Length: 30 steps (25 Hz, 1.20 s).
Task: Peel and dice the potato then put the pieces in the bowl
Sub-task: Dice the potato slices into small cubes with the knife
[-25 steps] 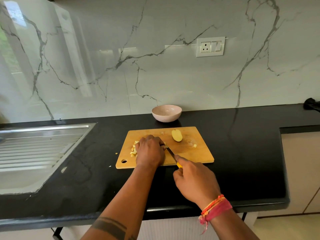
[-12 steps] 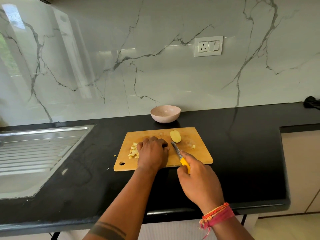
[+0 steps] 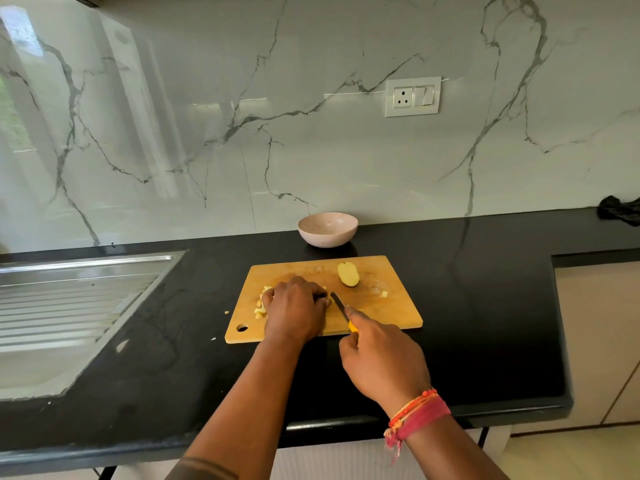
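A wooden cutting board (image 3: 388,313) lies on the black counter. My left hand (image 3: 296,308) is curled over potato pieces on the board's left part; what it holds is mostly hidden. Diced potato pieces (image 3: 261,304) show at its left edge. My right hand (image 3: 382,358) grips a yellow-handled knife (image 3: 341,306), whose blade touches the board just right of my left fingers. A peeled potato half (image 3: 348,274) lies cut side up at the board's back. One stray dice (image 3: 384,294) sits to the right. The pale pink bowl (image 3: 327,229) stands behind the board.
A steel sink drainboard (image 3: 69,292) fills the left of the counter. Small potato bits (image 3: 227,311) lie on the counter beside the board. A dark cloth (image 3: 620,211) sits at the far right. A wall socket (image 3: 412,97) is on the marble backsplash.
The knife blade has come back down close to my left fingers after lifting slightly to the right. My left hand stays pressed over the potato pieces.
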Tool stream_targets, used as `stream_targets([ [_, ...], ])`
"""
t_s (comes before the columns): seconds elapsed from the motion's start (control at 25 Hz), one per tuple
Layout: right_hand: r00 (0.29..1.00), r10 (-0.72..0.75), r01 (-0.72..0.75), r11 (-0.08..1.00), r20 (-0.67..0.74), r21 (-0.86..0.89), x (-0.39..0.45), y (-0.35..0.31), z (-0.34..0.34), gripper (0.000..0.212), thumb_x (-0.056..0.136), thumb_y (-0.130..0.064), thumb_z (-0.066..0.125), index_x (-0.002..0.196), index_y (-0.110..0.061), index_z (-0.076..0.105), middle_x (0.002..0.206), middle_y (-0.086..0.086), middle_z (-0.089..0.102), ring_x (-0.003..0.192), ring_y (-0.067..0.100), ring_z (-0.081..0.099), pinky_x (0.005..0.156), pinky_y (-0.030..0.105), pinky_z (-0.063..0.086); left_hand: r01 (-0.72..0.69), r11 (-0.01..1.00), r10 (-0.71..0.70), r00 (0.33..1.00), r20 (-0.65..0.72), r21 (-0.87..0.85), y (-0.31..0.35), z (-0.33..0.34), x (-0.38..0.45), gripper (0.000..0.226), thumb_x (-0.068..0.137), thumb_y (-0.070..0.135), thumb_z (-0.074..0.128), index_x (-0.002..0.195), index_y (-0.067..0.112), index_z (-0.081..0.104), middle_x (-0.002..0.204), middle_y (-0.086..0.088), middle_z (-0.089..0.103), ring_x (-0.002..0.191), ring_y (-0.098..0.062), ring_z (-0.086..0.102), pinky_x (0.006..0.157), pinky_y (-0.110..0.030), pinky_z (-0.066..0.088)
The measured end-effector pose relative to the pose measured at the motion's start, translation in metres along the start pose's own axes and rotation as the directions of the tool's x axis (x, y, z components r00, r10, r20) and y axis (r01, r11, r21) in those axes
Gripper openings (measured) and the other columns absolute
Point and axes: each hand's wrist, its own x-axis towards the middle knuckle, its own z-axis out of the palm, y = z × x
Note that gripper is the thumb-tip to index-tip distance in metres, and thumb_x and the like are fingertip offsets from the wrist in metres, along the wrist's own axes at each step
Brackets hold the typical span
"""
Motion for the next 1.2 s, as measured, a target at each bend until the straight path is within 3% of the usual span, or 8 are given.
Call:
stream_targets([
  [0.32, 0.996, -0.088, 0.089, 0.993, 0.017, -0.08, 0.021, -0.01, 0.01, 0.053, 0.099, -0.034, 0.046, 0.151, -0.032, 0.042, 0.085, -0.002, 0.068, 0.076, 0.019, 0.065, 0.058, 0.031, 0.044, 0.049, 0.999, -0.05, 0.998, -0.036, -0.022, 0.005, -0.001, -0.001, 0.022, 0.098, 0.043, 0.06, 0.113, 0.038, 0.075, 0.123, 0.006, 0.062, 0.118, -0.022, 0.05, 0.108, -0.046, 0.03],
  [0.52, 0.996, -0.091, 0.092, 0.993, 0.018, -0.075, 0.0, 0.008, 0.003, 0.055, 0.1, -0.034, 0.044, 0.154, -0.035, 0.038, 0.068, -0.009, 0.058, 0.058, 0.007, 0.055, 0.048, 0.024, 0.04, 0.062, 0.997, -0.062, 0.998, -0.008, -0.034, 0.004, -0.002, 0.001, 0.021, 0.097, 0.042, 0.064, 0.115, 0.038, 0.073, 0.124, 0.008, 0.061, 0.12, -0.021, 0.049, 0.107, -0.046, 0.032],
  [0.72, 0.997, -0.073, 0.073, 0.997, -0.01, -0.007, 0.006, 0.003, 0.004, 0.055, 0.099, -0.035, 0.046, 0.154, -0.038, 0.039, 0.067, -0.009, 0.06, 0.059, 0.009, 0.057, 0.05, 0.026, 0.046, 0.085, 0.984, -0.087, 0.996, -0.008, -0.158, -0.003, 0.003, 0.004, 0.015, 0.091, 0.037, 0.074, 0.106, 0.034, 0.076, 0.111, 0.011, 0.07, 0.106, -0.016, 0.06, 0.1, -0.043, 0.049],
  [0.88, 0.995, -0.102, 0.102, 0.995, 0.019, -0.013, 0.017, -0.003, 0.008, 0.054, 0.098, -0.035, 0.044, 0.153, -0.038, 0.041, 0.073, -0.009, 0.063, 0.064, 0.01, 0.06, 0.053, 0.029, 0.05, 0.095, 0.974, -0.101, 0.995, -0.018, -0.206, -0.003, 0.006, 0.005, 0.008, 0.091, 0.031, 0.075, 0.098, 0.03, 0.079, 0.1, 0.01, 0.073, 0.097, -0.014, 0.063, 0.092, -0.04, 0.054],
  [1.04, 0.992, -0.108, 0.11, 0.993, 0.066, -0.028, 0.028, -0.008, 0.011, 0.055, 0.097, -0.036, 0.043, 0.152, -0.036, 0.043, 0.083, -0.004, 0.066, 0.074, 0.017, 0.063, 0.062, 0.034, 0.055, 0.105, 0.978, -0.115, 0.992, -0.047, -0.179, -0.003, 0.007, 0.006, 0.006, 0.092, 0.031, 0.072, 0.093, 0.031, 0.077, 0.099, 0.01, 0.072, 0.097, -0.016, 0.06, 0.093, -0.04, 0.052],
  [1.2, 0.991, -0.118, 0.121, 0.991, 0.054, -0.056, 0.013, 0.006, 0.008, 0.055, 0.098, -0.035, 0.043, 0.153, -0.037, 0.041, 0.073, -0.009, 0.062, 0.063, 0.01, 0.056, 0.051, 0.028, 0.041, 0.058, 0.996, -0.065, 0.993, -0.103, -0.072, 0.003, 0.006, 0.003, 0.014, 0.097, 0.034, 0.065, 0.104, 0.029, 0.075, 0.11, 0.005, 0.068, 0.107, -0.021, 0.054, 0.098, -0.039, 0.042],
])
